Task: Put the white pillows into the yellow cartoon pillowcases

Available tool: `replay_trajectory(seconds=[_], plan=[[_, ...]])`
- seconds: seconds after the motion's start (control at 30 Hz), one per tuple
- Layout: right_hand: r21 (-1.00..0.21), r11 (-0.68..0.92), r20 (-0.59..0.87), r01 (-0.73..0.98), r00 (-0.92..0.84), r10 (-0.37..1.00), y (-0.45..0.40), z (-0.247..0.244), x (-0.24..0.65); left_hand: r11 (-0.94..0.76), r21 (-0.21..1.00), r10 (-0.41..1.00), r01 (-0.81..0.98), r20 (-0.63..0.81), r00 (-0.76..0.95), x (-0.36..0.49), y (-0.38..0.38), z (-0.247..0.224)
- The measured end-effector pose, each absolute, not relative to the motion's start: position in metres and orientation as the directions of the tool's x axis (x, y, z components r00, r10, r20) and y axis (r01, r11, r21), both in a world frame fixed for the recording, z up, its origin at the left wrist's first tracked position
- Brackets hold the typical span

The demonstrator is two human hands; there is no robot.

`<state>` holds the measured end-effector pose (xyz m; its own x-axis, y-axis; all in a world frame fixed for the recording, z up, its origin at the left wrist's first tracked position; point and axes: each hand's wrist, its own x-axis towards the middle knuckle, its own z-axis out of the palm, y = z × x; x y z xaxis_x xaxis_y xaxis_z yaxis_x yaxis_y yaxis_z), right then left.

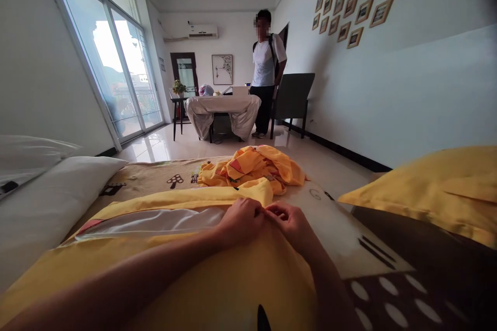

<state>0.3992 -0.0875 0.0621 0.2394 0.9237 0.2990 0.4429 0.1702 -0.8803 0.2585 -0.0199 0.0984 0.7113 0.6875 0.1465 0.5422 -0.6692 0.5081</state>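
So in the head view, the left hand (pixel 244 220) and right hand (pixel 289 221) are right next to each other, both grips pinched closed on the edge of a yellow pillowcase (pixel 217 279), with the white pillow (pixel 155 221) showing through its opening. The pillowcase is lying on a patterned blanket (pixel 151 178). Just beyond the pillowcase there's a crumpled orange-yellow cloth (pixel 258 165), and a yellow pillow (pixel 438 186) sits to its right.

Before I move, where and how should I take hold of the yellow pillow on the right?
I'd pinch the yellow pillow by its pointed left corner, coming from the left with the right hand; the corner tapers thin toward that hand, while the body swells thick.
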Motion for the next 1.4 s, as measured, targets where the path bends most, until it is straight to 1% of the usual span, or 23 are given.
replay_trajectory(seconds=[0.07, 0.13, 0.23, 0.3, 0.37, 0.47, 0.53, 0.6, 0.67, 0.73, 0.77, 0.83, 0.93, 1.03, 1.1, 1.17, 1.3, 1.4], plan=[[-0.811, 0.2, 0.345, 0.55, 0.173, 0.922, -0.093, 0.065, 0.402, -0.662, 0.501, 0.7, 0.558, 0.147, 0.699, 0.261, -0.018, 0.103], [-0.743, 0.221, 0.414, 0.632, 0.175, 0.893, -0.095, 0.066, 0.402, -0.673, 0.468, 0.698, 0.572, 0.149, 0.7, 0.264, -0.018, 0.11], [-0.662, 0.228, 0.483, 0.714, 0.175, 0.858, -0.091, 0.063, 0.4, -0.699, 0.363, 0.687, 0.616, 0.103, 0.719, 0.267, -0.021, 0.119], [-0.615, 0.238, 0.484, 0.752, 0.122, 0.867, -0.088, 0.059, 0.4, -0.709, 0.29, 0.684, 0.643, 0.063, 0.727, 0.268, -0.024, 0.123], [-0.589, 0.256, 0.48, 0.767, 0.077, 0.874, -0.086, 0.057, 0.402, -0.722, 0.224, 0.681, 0.655, 0.056, 0.731, 0.266, -0.028, 0.124], [-0.59, 0.303, 0.498, 0.748, 0.042, 0.866, -0.086, 0.056, 0.405, -0.757, 0.124, 0.652, 0.642, 0.089, 0.753, 0.261, -0.031, 0.123], [-0.618, 0.321, 0.513, 0.717, 0.058, 0.857, -0.086, 0.057, 0.406, -0.797, 0.062, 0.601, 0.601, 0.171, 0.781, 0.257, -0.033, 0.12], [-0.64, 0.326, 0.533, 0.696, 0.097, 0.84, -0.085, 0.058, 0.404, -0.841, -0.023, 0.514, 0.541, 0.279, 0.811, 0.252, -0.034, 0.116], [-0.645, 0.329, 0.563, 0.69, 0.137, 0.815, -0.085, 0.058, 0.401, -0.872, -0.152, 0.391, 0.465, 0.354, 0.85, 0.247, -0.036, 0.11], [-0.637, 0.346, 0.6, 0.689, 0.161, 0.784, -0.084, 0.057, 0.397, -0.87, -0.287, 0.285, 0.4, 0.37, 0.884, 0.244, -0.039, 0.105], [-0.635, 0.357, 0.611, 0.685, 0.162, 0.775, -0.084, 0.057, 0.395, -0.859, -0.338, 0.255, 0.384, 0.367, 0.894, 0.242, -0.041, 0.103], [-0.652, 0.374, 0.599, 0.659, 0.147, 0.787, -0.084, 0.058, 0.393, -0.832, -0.399, 0.246, 0.386, 0.359, 0.9, 0.24, -0.045, 0.101], [-0.743, 0.355, 0.514, 0.568, 0.143, 0.846, -0.084, 0.059, 0.394, -0.812, -0.426, 0.256, 0.399, 0.356, 0.899, 0.238, -0.049, 0.101], [-0.855, 0.274, 0.392, 0.441, 0.202, 0.897, -0.081, 0.058, 0.394, -0.823, -0.422, 0.242, 0.38, 0.344, 0.907, 0.238, -0.05, 0.101], [-0.905, 0.238, 0.337, 0.353, 0.252, 0.907, -0.077, 0.057, 0.392, -0.841, -0.415, 0.213, 0.346, 0.334, 0.918, 0.238, -0.048, 0.1], [-0.927, 0.235, 0.323, 0.293, 0.304, 0.896, -0.074, 0.056, 0.389, -0.865, -0.393, 0.186, 0.313, 0.328, 0.926, 0.239, -0.046, 0.099], [-0.929, 0.203, 0.313, 0.31, 0.361, 0.879, -0.073, 0.055, 0.386, -0.895, -0.306, 0.226, 0.325, 0.318, 0.921, 0.242, -0.042, 0.102], [-0.917, 0.199, 0.314, 0.347, 0.317, 0.895, -0.075, 0.057, 0.387, -0.892, -0.231, 0.322, 0.388, 0.278, 0.905, 0.243, -0.038, 0.11]])
